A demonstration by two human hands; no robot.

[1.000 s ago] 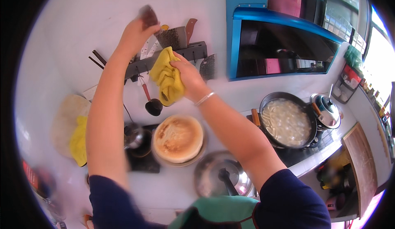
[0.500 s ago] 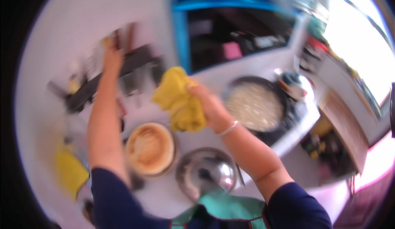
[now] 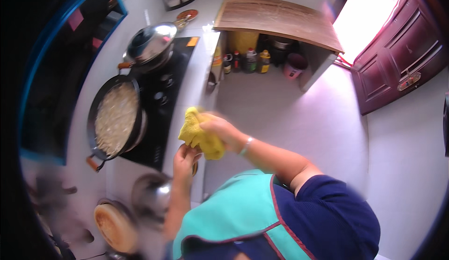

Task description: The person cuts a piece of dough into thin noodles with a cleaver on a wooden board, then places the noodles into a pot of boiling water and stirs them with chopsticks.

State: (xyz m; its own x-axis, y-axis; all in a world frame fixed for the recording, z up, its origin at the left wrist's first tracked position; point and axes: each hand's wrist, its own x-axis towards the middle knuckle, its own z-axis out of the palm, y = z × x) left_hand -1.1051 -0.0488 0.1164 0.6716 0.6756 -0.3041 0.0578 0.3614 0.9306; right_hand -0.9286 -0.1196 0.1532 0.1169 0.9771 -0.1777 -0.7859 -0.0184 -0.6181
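My right hand grips a bunched yellow cloth in front of my body, beside the stove's front edge. Just under the cloth, my left hand has its fingers closed together near the cloth's lower edge. A small brown piece shows beside those fingers; what kind of thing it belongs to is hidden. To the left of both hands, a black wok with wooden handles sits on the black cooktop. Pale cooked pieces fill it.
A pot with a domed metal lid stands on the far burner. Nearer lie a shiny metal lid and a round, browned bread. Bottles and a pink bin stand under a wooden counter. A dark red door is at right.
My view has swung right toward the door. My left hand has left the wall rack and come close to my right hand, which still holds the yellow cloth.
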